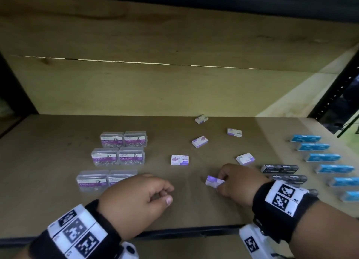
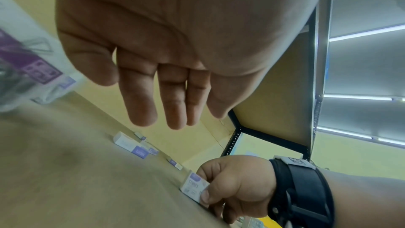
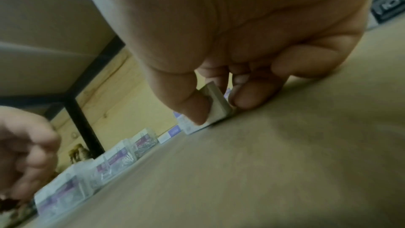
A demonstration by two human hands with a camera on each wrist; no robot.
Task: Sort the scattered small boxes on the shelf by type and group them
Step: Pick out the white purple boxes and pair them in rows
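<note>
Right hand (image 1: pixel 240 183) pinched 1 small purple-and-white box (image 1: pixel 214 181), thumb on the near face, fingertips (image 3: pixel 247 96) curled onto the far side. The box sat tilted, 1 lower edge touching the shelf board (image 1: pixel 58 142), the rest lifted; seen clearly in the right wrist view.

Left hand (image 1: pixel 136 198) held nothing. From the head view the fingers looked loosely curled; from the left wrist view they hung relaxed and close together, off the board.

Layout, taking the pinched box as dial centre:
- 5 more purple-and-white boxes scattered from 10 to 2 o'clock: nearest 1 (image 1: pixel 179 160) at 10, another (image 1: pixel 245 158) at 1, the rest further back, all well apart.
- 6 clear paper-clip cases (image 1: pixel 118 155) in 3 neat pairs at 9 to 10 o'clock.
- 2 black boxes (image 1: pixel 279 168) at 3 o'clock, just beside the right hand.
- Row of blue boxes (image 1: pixel 322 157) beyond them, 2 to 3 o'clock.

Judgement: step in hand was gathering the purple-and-white boxes, the only type ungrouped. To do it well, finish the lift cleanly before travelling, since dragging a tilted light carton risks it rolling out of the pinch. Pick 1 anchor, probably the 10 o'clock box, and set this 1 flush beside it, same face up. Keep clear of the black pair at 3. The free left hand could fetch the back boxes.
</note>
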